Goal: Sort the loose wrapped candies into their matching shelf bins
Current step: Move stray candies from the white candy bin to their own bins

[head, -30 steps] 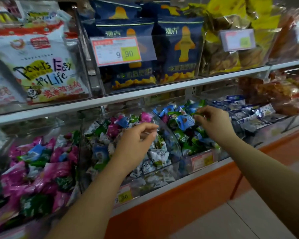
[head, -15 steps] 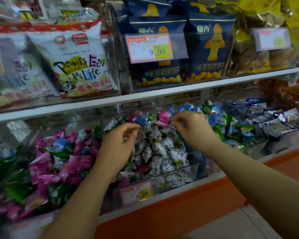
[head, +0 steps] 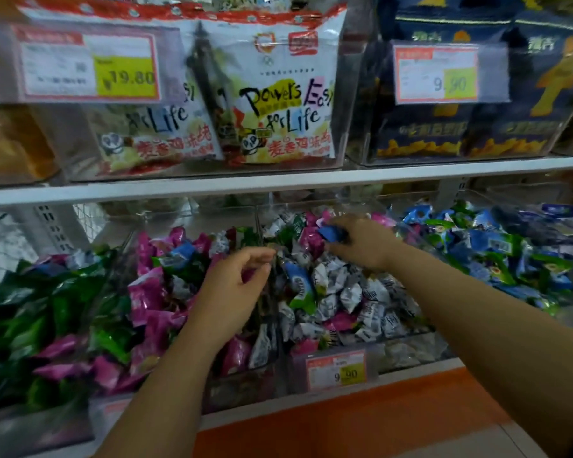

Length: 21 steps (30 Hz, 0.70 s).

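Left hand [head: 235, 289] is hovering at the divider between the pink candy bin [head: 242, 388] and the white candy bin [head: 411, 355], fingers curled toward the thumb, can't tell if it's holding anything. Further back, right hand [head: 364, 246] is pinching a blue wrapped candy [head: 331, 233] off the white pile. Guessing it's a stray that belongs in the blue-green bin [head: 569, 309] on the right.

one head-worn wide-angle view, facing forward, slightly down, close on clear plastic candy bins [head: 411, 355], white shelf rail [head: 278, 184] across mid-frame

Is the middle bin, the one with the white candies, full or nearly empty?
Full: the middle bin is heaped with white candies, piled high behind its clear front wall.
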Available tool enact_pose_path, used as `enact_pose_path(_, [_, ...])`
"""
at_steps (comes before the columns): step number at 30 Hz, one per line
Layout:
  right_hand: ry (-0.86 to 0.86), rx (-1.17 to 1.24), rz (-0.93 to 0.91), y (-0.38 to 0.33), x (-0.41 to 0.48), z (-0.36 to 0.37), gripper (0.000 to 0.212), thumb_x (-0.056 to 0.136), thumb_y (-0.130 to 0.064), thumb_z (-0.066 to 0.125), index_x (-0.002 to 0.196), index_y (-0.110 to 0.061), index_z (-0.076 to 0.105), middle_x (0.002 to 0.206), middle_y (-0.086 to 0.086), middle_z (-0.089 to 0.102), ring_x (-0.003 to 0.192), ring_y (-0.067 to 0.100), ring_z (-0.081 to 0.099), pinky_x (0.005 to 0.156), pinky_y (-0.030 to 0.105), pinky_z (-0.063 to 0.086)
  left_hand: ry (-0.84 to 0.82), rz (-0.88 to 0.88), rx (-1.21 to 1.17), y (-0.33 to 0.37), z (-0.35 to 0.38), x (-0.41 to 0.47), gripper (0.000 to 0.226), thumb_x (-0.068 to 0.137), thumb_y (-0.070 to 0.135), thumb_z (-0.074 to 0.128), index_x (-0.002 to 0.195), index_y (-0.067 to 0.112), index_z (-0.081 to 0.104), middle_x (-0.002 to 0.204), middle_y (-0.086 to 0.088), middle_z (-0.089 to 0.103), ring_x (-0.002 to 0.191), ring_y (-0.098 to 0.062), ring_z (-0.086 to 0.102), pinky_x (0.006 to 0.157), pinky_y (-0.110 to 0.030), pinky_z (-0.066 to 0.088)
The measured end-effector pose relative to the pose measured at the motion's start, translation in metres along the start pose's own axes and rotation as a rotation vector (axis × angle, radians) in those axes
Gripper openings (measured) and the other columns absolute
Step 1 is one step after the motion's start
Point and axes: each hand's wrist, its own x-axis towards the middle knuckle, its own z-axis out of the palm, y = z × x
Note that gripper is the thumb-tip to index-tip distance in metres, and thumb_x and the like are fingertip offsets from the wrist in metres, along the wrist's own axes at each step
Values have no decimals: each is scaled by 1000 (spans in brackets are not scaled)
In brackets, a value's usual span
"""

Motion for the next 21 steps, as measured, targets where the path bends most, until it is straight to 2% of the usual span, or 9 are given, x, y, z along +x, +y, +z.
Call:
enact_pose_path(4, [65, 19, -19, -2, -7, -5, 49, 90, -34, 61, 136, -24, 47, 133, 8, 56, 113, 26, 56, 92, 35, 47, -13, 1, 12, -3, 1, -1, 21, 97, 23, 51, 109, 39, 56, 99, 31, 51, 92, 11, 50, 78, -9, 38])
enact_pose_path(7, [105, 42, -15, -2, -13, -7, 42, 91, -29, 62, 131, -21, 54, 122, 10, 63, 103, 27, 60, 83, 34, 49, -16, 9, 40, -1, 2, -3, 21, 96, 24, 52, 112, 37, 58, 103, 24, 53, 100, 2, 50, 84, -16, 39])
enact_pose_path(9, [269, 62, -44, -8, -21, -11, 39, 90, -26, 62, 129, -22, 56, 115, 8, 64, 99, 26, 59, 79, 30, 47, -17, 11, 31, -1, 0, -4, 21, 96, 23, 52, 108, 39, 57, 100, 27, 51, 95, 5, 50, 77, -11, 39])
enact_pose_path(11, [376, 156, -161, -24, -37, -16, 41, 88, -25, 65, 127, -21, 57, 114, 2, 60, 103, 20, 55, 82, 24, 41, -22, 0, 21, -2, -2, -6, 21, 96, 23, 53, 106, 41, 56, 97, 28, 51, 90, 9, 50, 72, -7, 37])
enact_pose_path(12, [326, 246, -235, -35, -46, -18, 40, 87, -25, 66, 126, -21, 58, 112, -4, 59, 103, 14, 54, 82, 20, 42, -27, -8, 20, -3, -2, -6, 21, 96, 23, 53, 108, 39, 58, 99, 26, 53, 90, 8, 51, 71, -8, 38])
enact_pose_path(14, [104, 353, -334, -55, -67, -15, 40, 86, -26, 67, 124, -23, 58, 106, -16, 54, 96, 1, 53, 80, 11, 44, -37, -9, 22, -4, -3, -6, 22, 96, 22, 52, 114, 33, 60, 107, 19, 59, 97, 2, 55, 76, -11, 40])
enact_pose_path(16, [-43, 261, -381, -60, -77, -3, 45, 87, -27, 67, 130, -24, 53, 109, -16, 50, 92, -1, 47, 78, 4, 38, -43, 2, 26, -3, -4, -7, 23, 96, 21, 53, 114, 32, 61, 109, 18, 60, 100, 0, 54, 78, -11, 39])
enact_pose_path(19, [-110, 117, -376, -49, -75, 9, 63, 85, -28, 69, 141, -27, 40, 133, -7, 40, 110, 6, 43, 86, 5, 32, -47, -2, 26, -1, -6, -10, 22, 96, 23, 53, 107, 41, 58, 97, 26, 53, 88, 11, 49, 69, -5, 35])
enact_pose_path(21, [-156, 97, -344, -44, -71, 8, 80, 81, -29, 73, 147, -29, 28, 151, -8, 22, 129, 11, 36, 95, 12, 30, -54, -7, 25, 0, -6, -11, 22, 96, 24, 52, 106, 43, 56, 96, 27, 52, 87, 13, 47, 67, -5, 33])
